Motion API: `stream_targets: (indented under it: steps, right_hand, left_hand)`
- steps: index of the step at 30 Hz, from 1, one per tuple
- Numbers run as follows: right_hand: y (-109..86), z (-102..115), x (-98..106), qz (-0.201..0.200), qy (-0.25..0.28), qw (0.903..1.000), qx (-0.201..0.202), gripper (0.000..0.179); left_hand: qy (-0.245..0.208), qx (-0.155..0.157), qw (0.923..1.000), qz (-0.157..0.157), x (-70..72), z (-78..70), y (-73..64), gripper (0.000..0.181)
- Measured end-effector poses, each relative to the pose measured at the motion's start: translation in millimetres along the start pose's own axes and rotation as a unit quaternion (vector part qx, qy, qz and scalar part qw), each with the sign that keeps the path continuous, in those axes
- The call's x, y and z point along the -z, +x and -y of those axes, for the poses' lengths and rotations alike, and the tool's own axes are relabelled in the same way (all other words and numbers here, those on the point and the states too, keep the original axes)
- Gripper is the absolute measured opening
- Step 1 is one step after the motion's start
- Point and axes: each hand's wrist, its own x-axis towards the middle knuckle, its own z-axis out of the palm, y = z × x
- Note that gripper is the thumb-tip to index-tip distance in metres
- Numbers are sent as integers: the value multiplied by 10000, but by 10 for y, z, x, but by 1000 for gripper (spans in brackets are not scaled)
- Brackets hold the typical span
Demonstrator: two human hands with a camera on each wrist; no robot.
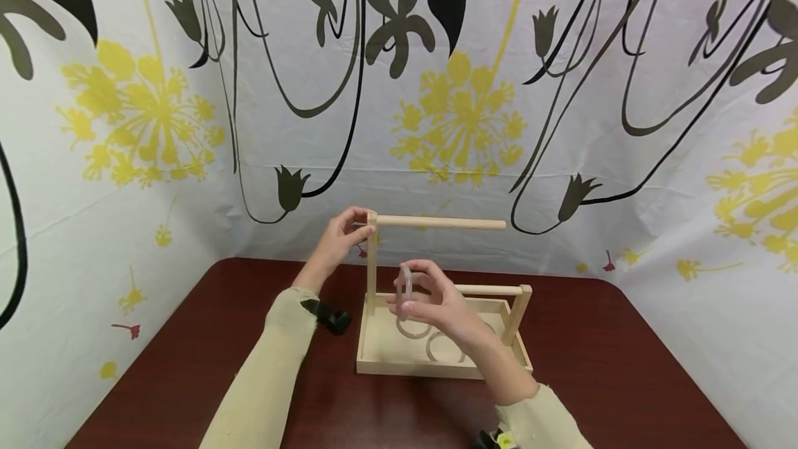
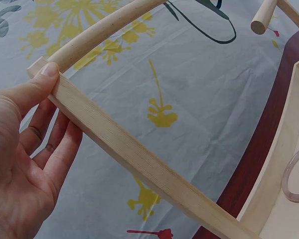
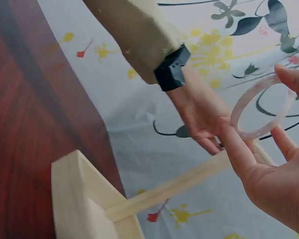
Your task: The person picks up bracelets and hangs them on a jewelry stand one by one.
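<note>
My left hand [image 1: 332, 247] grips the top of the tall wooden post [image 1: 371, 265], the thumb on its near face in the left wrist view. The upper wooden rod [image 1: 442, 223] runs from that corner to the right with a free end. My right hand [image 1: 450, 307] holds a pale translucent bangle [image 3: 254, 135] between thumb and fingers, upright in front of the post and below the rod. Under that hand, more bangles [image 1: 414, 336] lie in the wooden tray [image 1: 424, 368] at the base of the stand, partly hidden by the hand.
A lower rod [image 1: 489, 290] joins a short post [image 1: 517, 314] at the tray's right side. The stand rests on a dark red table [image 1: 262, 338]. A patterned cloth [image 1: 312, 144] hangs behind and at both sides. Black wrist cameras [image 1: 333, 317] sit on the sleeves.
</note>
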Motion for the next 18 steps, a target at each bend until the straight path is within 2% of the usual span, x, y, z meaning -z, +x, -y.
stream_targets:
  steps: [10,18]
  right_hand:
    - [-18,306,169,-705,-756,9938,400,62]
    - [-46,485,377,-1193,-1129,9842,659,57]
  left_hand:
    - [-78,-68,9999,7,6,13,1,29]
    - [-51,-95,9999,36,8,2,12,28]
